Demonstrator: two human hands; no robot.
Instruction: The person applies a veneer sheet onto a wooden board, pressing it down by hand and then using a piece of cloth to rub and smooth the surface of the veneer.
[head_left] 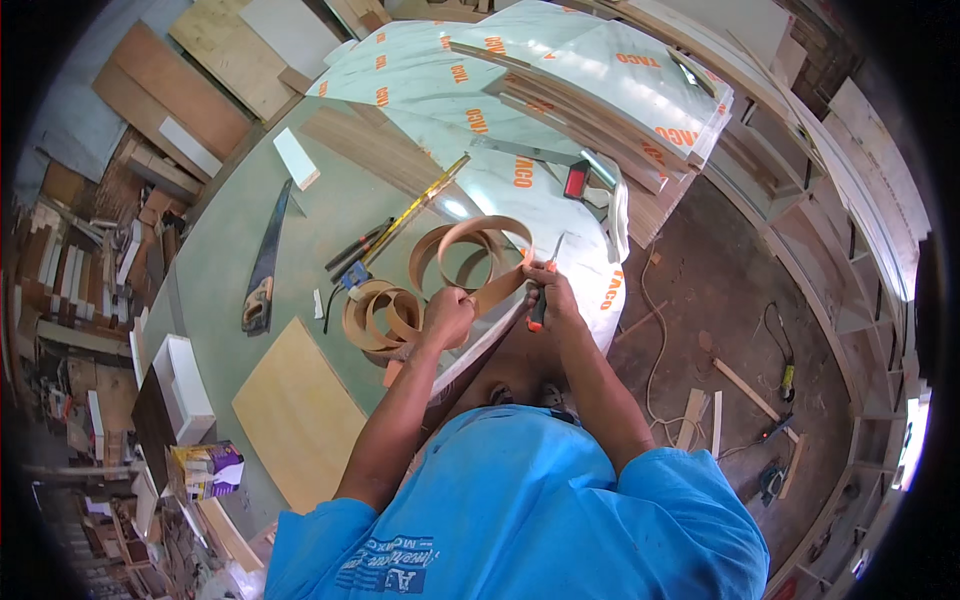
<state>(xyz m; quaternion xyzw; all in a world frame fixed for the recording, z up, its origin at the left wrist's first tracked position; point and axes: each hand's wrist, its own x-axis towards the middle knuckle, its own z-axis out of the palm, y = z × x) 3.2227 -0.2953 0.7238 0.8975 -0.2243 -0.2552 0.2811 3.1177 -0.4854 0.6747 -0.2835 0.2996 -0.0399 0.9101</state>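
Observation:
My left hand (450,316) is closed on a strip of brown wood-toned edge banding (498,291). The strip stretches across to my right hand (553,291), whose fingers are wrapped round a utility knife (537,310) with a black and orange handle. Its thin pointed blade sticks up past the fingers, away from me. The strip's end lies against the right hand's fingertips. Beyond my hands the banding loops into upright coils (488,228). More loose coils (368,318) of it stand just left of my left hand. Part of the knife handle is hidden by the fingers.
On the green table (230,240) lie a handsaw (268,262), a yellow ruler (418,202), dark hand tools (352,250) and a plywood panel (300,415). Laminate boards (590,120) are stacked at the far right. Cables and a power tool (772,482) lie on the right floor.

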